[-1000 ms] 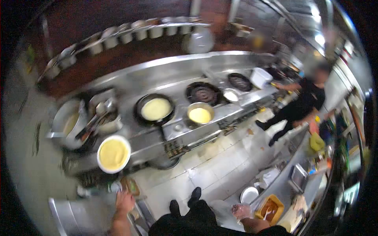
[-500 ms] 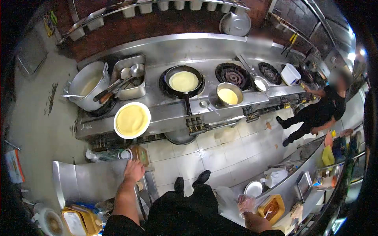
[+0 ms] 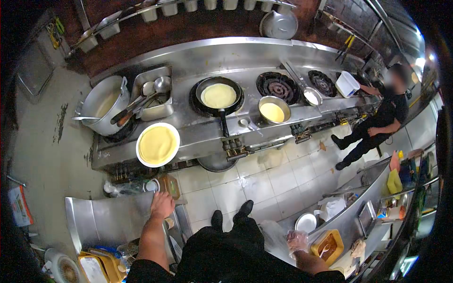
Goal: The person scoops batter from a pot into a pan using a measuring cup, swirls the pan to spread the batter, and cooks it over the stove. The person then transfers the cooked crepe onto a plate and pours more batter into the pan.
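My left hand [image 3: 163,205] lies on the corner of a steel counter [image 3: 111,214], fingers stretched forward and nothing in them. My right hand [image 3: 298,241], in a clear plastic glove, rests on the opposite counter beside a crumpled clear plastic bag [image 3: 276,240]. Its fingers look spread. Right of it is a yellow tub [image 3: 334,239] of reddish-brown food with a white spoon. A pale, thin crepe [image 3: 218,95] lies in a black frying pan [image 3: 223,123] on the stove. A white plate [image 3: 137,150] bears yellow crepes [image 3: 158,145], and a metal bowl [image 3: 288,109] holds yellow batter [image 3: 272,112].
A large pot [image 3: 92,89] and a steel tray [image 3: 159,112] with ladles stand at the stove's left. A strainer [image 3: 311,97] and a white container [image 3: 348,85] are farther right. A co-worker [image 3: 389,111] in black stands at the far right on the tiled floor [image 3: 257,186].
My view has shifted slightly. The co-worker has straightened and moved a little left, with one arm now bent at the waist. My hands stay in about the same places; the crepe looks unchanged.
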Available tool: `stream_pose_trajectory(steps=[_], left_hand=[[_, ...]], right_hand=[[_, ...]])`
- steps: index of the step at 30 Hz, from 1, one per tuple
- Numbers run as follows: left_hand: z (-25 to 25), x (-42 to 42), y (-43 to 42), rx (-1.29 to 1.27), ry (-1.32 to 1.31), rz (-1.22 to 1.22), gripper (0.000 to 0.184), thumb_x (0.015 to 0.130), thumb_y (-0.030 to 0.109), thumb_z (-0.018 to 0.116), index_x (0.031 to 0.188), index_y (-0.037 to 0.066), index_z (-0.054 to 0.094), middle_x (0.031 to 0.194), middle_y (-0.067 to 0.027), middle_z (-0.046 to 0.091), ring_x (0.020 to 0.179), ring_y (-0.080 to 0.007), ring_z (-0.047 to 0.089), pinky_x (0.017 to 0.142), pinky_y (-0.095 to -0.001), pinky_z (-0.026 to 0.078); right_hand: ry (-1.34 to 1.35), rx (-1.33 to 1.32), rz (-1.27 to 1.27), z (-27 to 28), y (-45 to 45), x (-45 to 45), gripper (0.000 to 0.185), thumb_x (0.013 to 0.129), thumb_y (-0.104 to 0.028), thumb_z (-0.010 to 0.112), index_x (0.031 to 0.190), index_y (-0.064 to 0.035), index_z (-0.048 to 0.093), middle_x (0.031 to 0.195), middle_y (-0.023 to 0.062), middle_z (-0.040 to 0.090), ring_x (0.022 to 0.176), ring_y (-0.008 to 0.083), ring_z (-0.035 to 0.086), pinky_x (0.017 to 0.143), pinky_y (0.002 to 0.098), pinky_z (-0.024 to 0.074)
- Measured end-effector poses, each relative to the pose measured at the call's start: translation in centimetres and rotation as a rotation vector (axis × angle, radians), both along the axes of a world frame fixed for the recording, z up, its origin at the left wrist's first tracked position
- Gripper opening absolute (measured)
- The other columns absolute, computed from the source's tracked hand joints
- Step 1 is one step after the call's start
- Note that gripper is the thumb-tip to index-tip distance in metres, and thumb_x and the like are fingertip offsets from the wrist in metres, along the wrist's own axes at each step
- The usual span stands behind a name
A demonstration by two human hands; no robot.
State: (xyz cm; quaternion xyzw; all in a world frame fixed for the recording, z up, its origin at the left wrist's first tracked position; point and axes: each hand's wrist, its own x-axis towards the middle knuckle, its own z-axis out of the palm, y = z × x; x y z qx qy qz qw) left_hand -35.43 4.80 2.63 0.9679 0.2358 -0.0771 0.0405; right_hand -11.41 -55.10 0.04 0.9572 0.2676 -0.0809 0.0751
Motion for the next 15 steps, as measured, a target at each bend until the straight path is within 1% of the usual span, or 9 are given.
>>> stream_pose_trajectory(steps=[2,4,7,10,13,15], left_hand=[[0.3,0.1,0.0,0.001,0.013,0.004,0.027,0.087,0.027,0.056,0.089,0.005,0.072,0.097,-0.0117,0.063,0.103,-0.0276,0.058,0.097,-0.0433,0.037],[0.5,0.3,-0.1,-0.009,0.032,0.007,0.027,0.087,0.027,0.056,0.089,0.005,0.072,0.097,-0.0117,0.063,0.104,-0.0277,0.058,0.097,-0.0433,0.038],[-1.1,-0.2,0.3,0.035,-0.034,-0.016,0.026,0.087,0.026,0.056,0.089,0.006,0.072,0.098,-0.0116,0.064,0.104,-0.0275,0.058,0.097,-0.0429,0.038],[-0.3,0.2,0.2,-0.019,0.012,0.018,0.026,0.087,0.026,0.056,0.089,0.006,0.072,0.099,-0.0122,0.064,0.104,-0.0278,0.058,0.098,-0.043,0.038],[-0.3,0.2,0.3,-0.083,-0.005,0.033,0.026,0.087,0.026,0.056,0.089,0.006,0.072,0.1,-0.0126,0.064,0.103,-0.0278,0.058,0.098,-0.0439,0.037],[-0.8,0.1,0.4,-0.061,0.0,0.04,0.025,0.087,0.026,0.057,0.089,0.006,0.072,0.1,-0.0121,0.064,0.103,-0.0274,0.058,0.098,-0.0433,0.037]], right_hand=[[0.055,0.004,0.002,2.2,1.6,0.2,0.024,0.087,-0.029,0.057,0.069,-0.0169,0.067,0.075,0.0127,0.067,0.073,0.0343,0.065,0.064,0.0444,0.0493],[0.095,0.008,-0.019,3.1,2.2,0.3,0.019,0.082,-0.026,0.059,0.069,-0.0162,0.067,0.072,0.0122,0.067,0.071,0.0351,0.064,0.064,0.0445,0.0491],[-0.103,0.151,0.057,1.6,1.2,0.0,0.013,0.077,-0.023,0.061,0.068,-0.0163,0.067,0.072,0.0108,0.067,0.07,0.0354,0.064,0.065,0.0451,0.0491],[-0.034,0.134,0.033,0.0,0.1,0.1,0.019,0.083,-0.026,0.058,0.069,-0.0158,0.067,0.073,0.0112,0.067,0.072,0.0357,0.064,0.068,0.0468,0.0489],[0.223,-0.029,-0.133,-1.8,-1.5,0.0,0.029,0.093,-0.037,0.051,0.09,-0.0153,0.07,0.094,0.01,0.067,0.105,0.0324,0.057,0.094,0.048,0.0418],[0.177,-0.063,-0.112,-0.8,-1.0,-0.5,0.03,0.096,-0.037,0.048,0.097,-0.0155,0.069,0.1,0.0115,0.067,0.107,0.0333,0.057,0.097,0.0477,0.0409]])
